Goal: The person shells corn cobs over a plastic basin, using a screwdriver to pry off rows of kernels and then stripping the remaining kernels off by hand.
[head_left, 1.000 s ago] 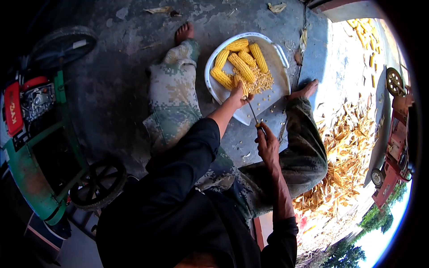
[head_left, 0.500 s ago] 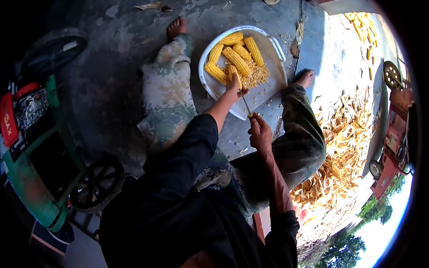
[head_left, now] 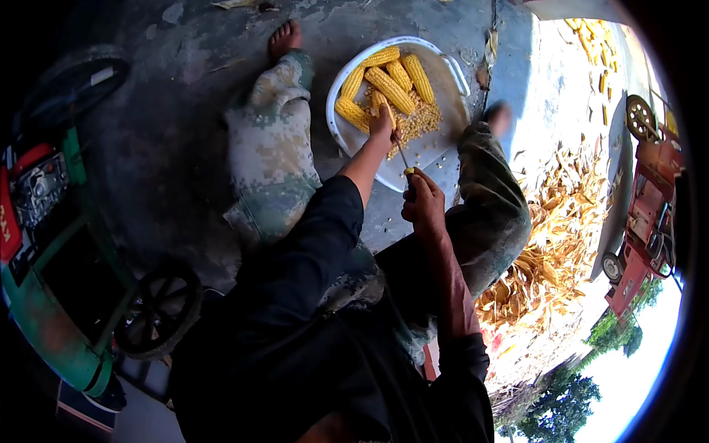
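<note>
A corn cob (head_left: 378, 99) is gripped in my left hand (head_left: 382, 127), over the near left part of a white basin (head_left: 333, 111). My right hand (head_left: 424, 198) is closed round the handle of a screwdriver (head_left: 403, 157), just outside the basin's near rim. The screwdriver's thin shaft points toward the held cob; its tip is hidden by my left hand. Several yellow corn cobs (head_left: 389, 90) lie in the basin beyond my left hand. Loose kernels (head_left: 422, 122) are spread beside them.
My legs straddle the basin, bare feet on the concrete floor (head_left: 185, 111). A green machine (head_left: 66, 288) with a black wheel stands at left. Dry husks (head_left: 554, 244) are heaped at right, near a red machine (head_left: 641, 221). More cobs (head_left: 593, 40) lie at upper right.
The view has shifted slightly, moving most things a little left and up. My right hand and the screwdriver have come somewhat nearer my left hand. My right foot is now blurred.
</note>
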Action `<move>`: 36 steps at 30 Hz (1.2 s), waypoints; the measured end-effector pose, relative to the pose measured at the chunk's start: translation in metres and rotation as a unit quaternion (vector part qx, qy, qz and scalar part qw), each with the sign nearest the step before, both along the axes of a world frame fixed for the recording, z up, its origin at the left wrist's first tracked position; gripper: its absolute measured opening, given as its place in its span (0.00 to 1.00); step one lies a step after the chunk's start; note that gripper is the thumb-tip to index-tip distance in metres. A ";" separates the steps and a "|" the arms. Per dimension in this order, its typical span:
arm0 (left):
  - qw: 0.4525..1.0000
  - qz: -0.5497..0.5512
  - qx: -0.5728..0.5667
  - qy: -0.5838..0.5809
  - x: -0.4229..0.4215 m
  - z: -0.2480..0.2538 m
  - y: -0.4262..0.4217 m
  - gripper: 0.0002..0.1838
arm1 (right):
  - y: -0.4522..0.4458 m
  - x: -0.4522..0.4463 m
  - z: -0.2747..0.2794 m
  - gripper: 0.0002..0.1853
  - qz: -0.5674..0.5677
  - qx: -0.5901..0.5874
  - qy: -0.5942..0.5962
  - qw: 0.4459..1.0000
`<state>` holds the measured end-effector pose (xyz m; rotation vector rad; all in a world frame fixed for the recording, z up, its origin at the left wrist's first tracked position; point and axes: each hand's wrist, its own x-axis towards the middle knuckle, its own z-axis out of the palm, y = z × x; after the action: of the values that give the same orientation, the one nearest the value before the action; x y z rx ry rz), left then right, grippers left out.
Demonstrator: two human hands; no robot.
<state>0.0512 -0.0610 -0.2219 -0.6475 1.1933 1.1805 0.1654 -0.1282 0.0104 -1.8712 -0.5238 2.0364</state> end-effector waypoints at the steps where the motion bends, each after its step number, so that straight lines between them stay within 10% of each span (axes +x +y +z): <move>1: 1.000 -0.001 0.001 -0.001 -0.001 0.002 0.001 0.26 | -0.003 -0.002 -0.001 0.21 -0.001 0.001 -0.001 1.000; 5: 0.999 0.042 -0.013 -0.023 -0.002 0.011 0.005 0.27 | -0.007 0.003 -0.014 0.21 0.039 0.030 -0.050 0.998; 8: 0.999 0.038 -0.005 -0.036 -0.007 -0.001 0.005 0.28 | -0.009 -0.004 -0.023 0.17 0.268 0.339 -0.274 0.859; 14: 0.997 0.046 0.005 -0.068 -0.007 -0.013 -0.001 0.30 | -0.007 -0.018 -0.008 0.17 0.381 0.360 -0.343 0.780; 18: 0.997 0.035 0.012 -0.074 -0.010 -0.015 -0.002 0.29 | 0.013 -0.018 -0.006 0.18 0.319 0.237 -0.285 0.872; 23: 0.999 0.016 0.006 -0.039 -0.009 -0.007 0.003 0.28 | 0.000 -0.016 -0.026 0.18 0.268 0.334 -0.277 0.861; 29: 0.998 0.026 -0.013 -0.049 -0.011 -0.010 0.001 0.28 | -0.014 -0.021 -0.021 0.16 0.396 0.375 -0.361 0.757; 31: 1.000 0.009 -0.004 -0.024 -0.014 -0.012 -0.001 0.29 | -0.003 -0.016 -0.030 0.19 0.337 0.406 -0.293 0.797; 33: 0.997 -0.072 -0.016 0.000 -0.020 -0.006 -0.005 0.30 | 0.030 0.001 -0.023 0.20 0.281 0.181 -0.190 0.923; 36: 0.996 -0.093 -0.010 0.010 -0.027 -0.008 -0.002 0.31 | 0.082 0.014 0.001 0.20 0.232 0.062 -0.085 0.967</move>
<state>0.0239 -0.0629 -0.2294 -0.5276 1.2562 1.0219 0.1793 -0.0464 0.0110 -1.9966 -1.2033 2.0553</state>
